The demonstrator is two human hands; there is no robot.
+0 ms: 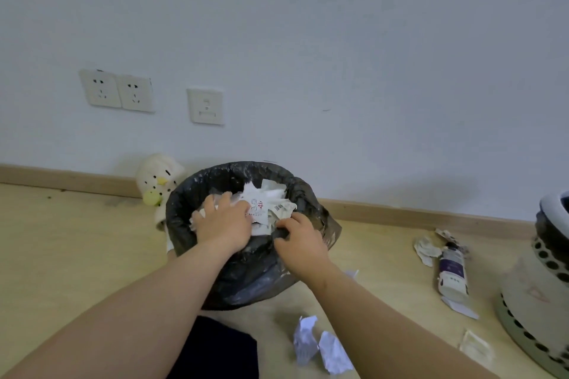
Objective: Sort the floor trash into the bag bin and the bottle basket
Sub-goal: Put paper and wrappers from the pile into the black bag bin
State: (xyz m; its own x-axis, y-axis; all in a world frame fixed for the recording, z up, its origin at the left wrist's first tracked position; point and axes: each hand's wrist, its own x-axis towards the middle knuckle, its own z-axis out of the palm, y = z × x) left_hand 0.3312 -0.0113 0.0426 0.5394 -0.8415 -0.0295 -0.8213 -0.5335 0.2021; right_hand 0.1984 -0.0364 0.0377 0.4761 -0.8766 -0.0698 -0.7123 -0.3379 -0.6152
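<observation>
A bin lined with a black bag stands on the floor by the wall, filled with white paper scraps and wrappers. My left hand presses flat on the paper inside the bin, fingers spread over it. My right hand pinches the black bag's rim at the front right. A crushed plastic bottle with a dark label lies on the floor to the right. The perforated grey basket stands at the far right edge.
Crumpled white papers lie on the floor in front of the bin, with more scraps near the bottle and a clear wrapper by the basket. A cream plush toy leans on the wall behind the bin. Wall sockets sit above.
</observation>
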